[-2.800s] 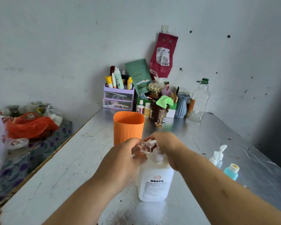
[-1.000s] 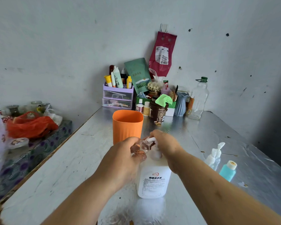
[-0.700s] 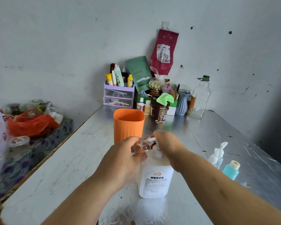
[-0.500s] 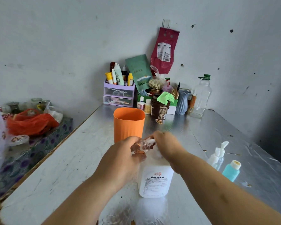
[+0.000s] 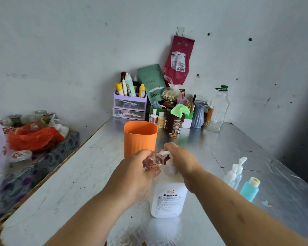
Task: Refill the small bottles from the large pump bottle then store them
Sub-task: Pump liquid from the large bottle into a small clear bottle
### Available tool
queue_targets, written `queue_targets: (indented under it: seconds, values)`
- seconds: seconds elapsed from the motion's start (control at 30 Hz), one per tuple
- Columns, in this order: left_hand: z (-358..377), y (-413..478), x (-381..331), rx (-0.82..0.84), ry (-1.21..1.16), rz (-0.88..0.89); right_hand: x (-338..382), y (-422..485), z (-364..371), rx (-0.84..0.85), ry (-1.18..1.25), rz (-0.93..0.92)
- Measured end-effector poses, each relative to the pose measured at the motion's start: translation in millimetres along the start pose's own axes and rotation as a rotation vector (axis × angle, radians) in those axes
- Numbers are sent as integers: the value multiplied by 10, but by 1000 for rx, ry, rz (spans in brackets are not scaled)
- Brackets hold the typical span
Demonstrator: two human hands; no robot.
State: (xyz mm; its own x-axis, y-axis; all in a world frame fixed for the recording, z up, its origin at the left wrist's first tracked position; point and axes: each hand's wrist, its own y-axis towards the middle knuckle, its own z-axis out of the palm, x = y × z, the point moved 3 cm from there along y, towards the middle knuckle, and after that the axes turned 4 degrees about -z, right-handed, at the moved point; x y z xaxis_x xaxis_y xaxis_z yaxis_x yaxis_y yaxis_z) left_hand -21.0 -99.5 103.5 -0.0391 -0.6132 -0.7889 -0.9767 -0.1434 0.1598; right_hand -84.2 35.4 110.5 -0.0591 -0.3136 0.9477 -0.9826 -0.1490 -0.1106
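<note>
At centre frame, under the pump spout: left hand (image 5: 132, 176) wrapped closed around a small clear bottle (image 5: 154, 161), mouth held up against the white nozzle (image 5: 164, 153). Right hand (image 5: 182, 160) pressed down over the pump head, fingers curled closed on it; whether liquid is flowing cannot be told. Beneath both, at 6 o'clock, the large white pump bottle (image 5: 168, 197) standing upright on the metal table (image 5: 238, 144).

Further out: at 12 o'clock from the hands, just behind them, an orange cup (image 5: 140, 137). At 3 o'clock, well apart, a clear small bottle with a white pump top (image 5: 236, 172) and just beside it a teal small bottle with a pale cap (image 5: 250, 189), both judged awaiting their turn. At 12 o'clock against the wall, a purple drawer organiser (image 5: 130, 108) among clutter.

Risks, as judgement: narrow mouth slipping off the nozzle on a hard press, sending soap over the fingers and table; overfilling, since the left palm hides the level; soapy grip letting the small bottle slide.
</note>
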Motion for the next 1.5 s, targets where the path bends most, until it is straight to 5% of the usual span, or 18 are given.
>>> queue_targets:
  seconds: [0.47,0.8,1.5]
  values:
    - [42,40,95,7,23,9,-11,161,17,-24,-209,-164]
    - [3,21,14,-6,9,9,-46,88,24,3,16,-8]
    - [56,52,132,24,-8,9,-63,174,25,-20,-177,-151]
